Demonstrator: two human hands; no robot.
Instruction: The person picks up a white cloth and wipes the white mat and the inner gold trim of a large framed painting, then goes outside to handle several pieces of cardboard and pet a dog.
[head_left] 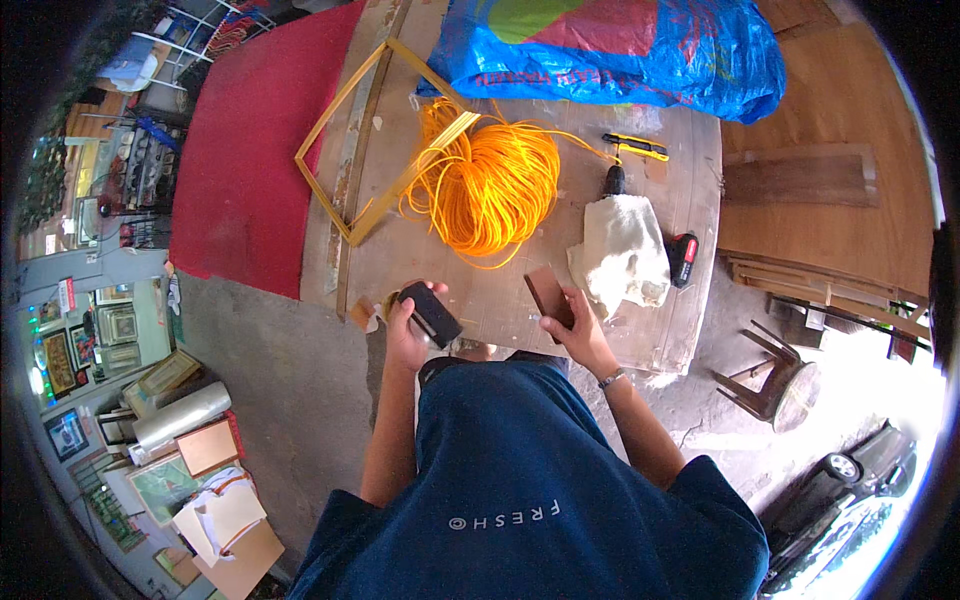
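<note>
My left hand (404,338) is closed around a black block (436,318) with a pale strip along one side, held just past the table's near edge. My right hand (582,335) grips a flat brown rectangular block (548,296) by its near end. The two blocks are apart. Beyond them on the wooden table lies a large bundle of orange cord (495,185). A thin gold picture frame (318,125) leans over the bundle's left side. To the right of the bundle, a whitish cloth (622,255) partly covers a power drill, whose black chuck (614,180) shows.
A yellow and black utility knife (636,147) and a red and black battery pack (683,260) lie at the table's right. A blue plastic sack (610,65) fills the far side. Red material (250,150) lies left; a wooden stool (775,385) stands right.
</note>
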